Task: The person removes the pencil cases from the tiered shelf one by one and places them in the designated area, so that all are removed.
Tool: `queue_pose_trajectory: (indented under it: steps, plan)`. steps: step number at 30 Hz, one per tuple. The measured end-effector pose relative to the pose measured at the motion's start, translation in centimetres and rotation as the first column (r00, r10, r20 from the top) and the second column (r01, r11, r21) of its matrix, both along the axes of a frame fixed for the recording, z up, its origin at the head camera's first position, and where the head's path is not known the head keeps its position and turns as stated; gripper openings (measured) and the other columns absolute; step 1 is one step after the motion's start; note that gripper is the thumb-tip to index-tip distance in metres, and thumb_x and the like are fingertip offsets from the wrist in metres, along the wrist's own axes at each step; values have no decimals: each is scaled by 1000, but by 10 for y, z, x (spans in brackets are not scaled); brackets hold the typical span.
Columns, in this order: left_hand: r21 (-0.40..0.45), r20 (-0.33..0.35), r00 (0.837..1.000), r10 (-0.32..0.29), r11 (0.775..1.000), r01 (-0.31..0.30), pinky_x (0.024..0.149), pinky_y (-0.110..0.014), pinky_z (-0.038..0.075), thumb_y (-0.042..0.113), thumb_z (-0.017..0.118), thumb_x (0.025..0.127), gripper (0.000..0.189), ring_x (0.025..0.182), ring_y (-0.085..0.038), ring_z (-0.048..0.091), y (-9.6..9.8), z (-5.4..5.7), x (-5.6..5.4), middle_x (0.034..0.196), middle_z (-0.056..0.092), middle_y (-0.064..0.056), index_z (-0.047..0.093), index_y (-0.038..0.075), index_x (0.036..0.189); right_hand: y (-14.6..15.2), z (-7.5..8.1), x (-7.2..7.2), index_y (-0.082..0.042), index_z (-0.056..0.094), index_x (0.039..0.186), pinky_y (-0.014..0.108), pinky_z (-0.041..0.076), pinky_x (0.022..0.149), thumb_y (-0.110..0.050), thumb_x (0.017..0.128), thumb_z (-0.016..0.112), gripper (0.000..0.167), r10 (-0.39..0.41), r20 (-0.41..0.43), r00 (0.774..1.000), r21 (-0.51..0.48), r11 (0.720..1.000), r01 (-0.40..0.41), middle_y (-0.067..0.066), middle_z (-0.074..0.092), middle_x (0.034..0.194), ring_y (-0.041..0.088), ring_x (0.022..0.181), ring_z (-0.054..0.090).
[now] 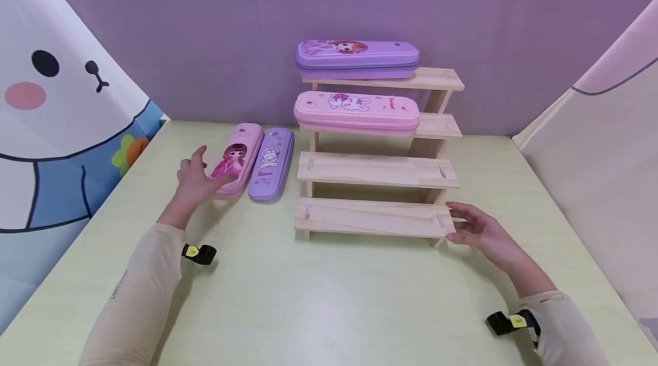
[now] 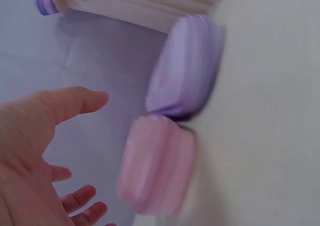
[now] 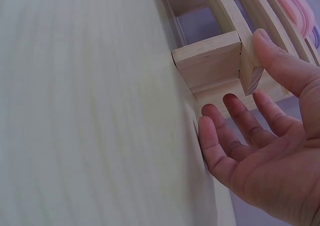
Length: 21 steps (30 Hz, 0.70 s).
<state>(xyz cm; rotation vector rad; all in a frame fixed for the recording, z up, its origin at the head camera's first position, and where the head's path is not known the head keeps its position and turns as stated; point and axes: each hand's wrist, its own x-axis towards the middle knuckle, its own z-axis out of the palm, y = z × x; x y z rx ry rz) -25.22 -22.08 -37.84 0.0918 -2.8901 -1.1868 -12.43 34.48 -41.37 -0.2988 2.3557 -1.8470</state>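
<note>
My left hand (image 1: 195, 183) hovers spread over the pink pencil case (image 1: 239, 157) with a doll picture, its thumb above the near end. In the left wrist view a gap shows between that hand (image 2: 40, 146) and the pink case (image 2: 155, 166). A purple pencil case (image 1: 271, 165) lies close along its right side. My right hand (image 1: 480, 232) is at the right end of the lowest step of a wooden stepped rack (image 1: 377, 169). In the right wrist view its thumb and loosely bent fingers (image 3: 250, 128) spread about the board's end; whether they touch I cannot tell.
On the rack's top step lies a purple pencil case (image 1: 357, 60) with a doll picture; a pink rabbit pencil case (image 1: 357, 112) lies one step below. The pale table (image 1: 329, 297) meets a purple backdrop (image 1: 231, 40) behind the rack. A cartoon cloth (image 1: 61, 137) hangs at left.
</note>
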Motion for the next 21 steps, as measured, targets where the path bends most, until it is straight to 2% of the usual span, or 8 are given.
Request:
queue_pose_trajectory:
  steps: [7,14,21]
  plan:
    - [117,-73,997,24,993,-15,98,-55,40,32,74,89,103,125,-43,32,13,21,0,137,30,-30,4,6,159,0,0,0,-6,50,141,20,54,83,8,88,68,57,-2,6,1000,-9,1000,2,-12,59,118,6,103,61]
    - [240,-75,997,23,971,-4,103,-51,39,29,73,89,102,128,-42,33,27,36,-3,141,29,-28,2,11,160,-1,0,1,-8,50,140,21,54,82,7,89,68,56,1,5,1000,-12,1000,-1,-12,59,118,6,104,61]
    - [324,-64,998,-1,946,21,106,-50,38,29,72,90,100,131,-40,32,40,46,-3,147,24,-24,2,14,160,0,-1,0,-9,52,139,21,54,82,8,88,68,56,4,-1,1000,-21,1000,-4,-11,59,118,7,103,61]
